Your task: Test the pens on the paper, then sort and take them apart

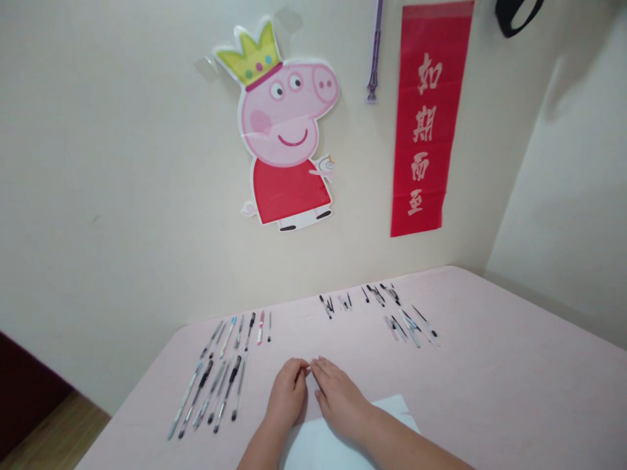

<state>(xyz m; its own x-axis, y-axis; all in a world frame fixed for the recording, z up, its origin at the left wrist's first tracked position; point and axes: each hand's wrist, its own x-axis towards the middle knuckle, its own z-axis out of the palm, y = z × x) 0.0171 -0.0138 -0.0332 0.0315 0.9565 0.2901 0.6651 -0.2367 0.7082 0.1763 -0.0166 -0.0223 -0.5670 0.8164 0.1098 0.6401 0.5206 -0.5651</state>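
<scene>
My left hand (288,393) and my right hand (339,397) rest on a pale pink table (490,365), their fingertips meeting. The fingers of both hands are curled and pinched together around a tiny pale thing between them, too small to name. A white sheet of paper (323,444) lies under my wrists. To the left lie two rows of pens (220,385). Farther back right are small pen parts (377,295) and more pens (409,326).
The table stands against a cream wall with a cartoon pig sticker (284,130) and a red banner (424,124). The wall's corner runs along the table's right side. Wooden floor (53,431) shows at the lower left.
</scene>
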